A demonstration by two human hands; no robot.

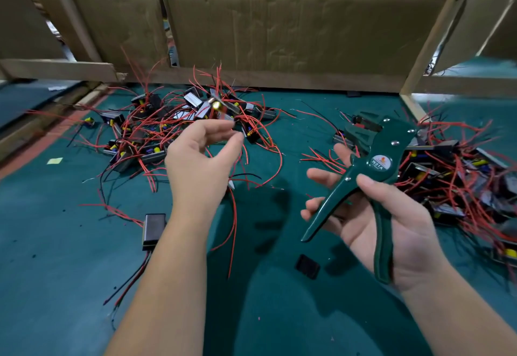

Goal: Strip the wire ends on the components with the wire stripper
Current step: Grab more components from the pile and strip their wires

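My right hand (397, 232) grips a dark green wire stripper (375, 165) by its spread handles, with the jaws pointing up and away. My left hand (200, 160) hovers over the green mat with its fingers loosely curved and nothing clearly held. A blurred component (219, 108) shows just beyond its fingertips, above a pile of black components with red wires (156, 129). A second such pile (461, 182) lies to the right of the stripper. One lone black component (154, 230) with red and black wires lies beside my left forearm.
A green mat (56, 244) covers the work surface. Cardboard sheets (279, 28) and wooden battens (428, 48) wall off the back. A small black cover (307, 266) lies on the mat between my arms, a loose red wire (234, 224) near it, and a pale paper scrap (54, 160) at far left.
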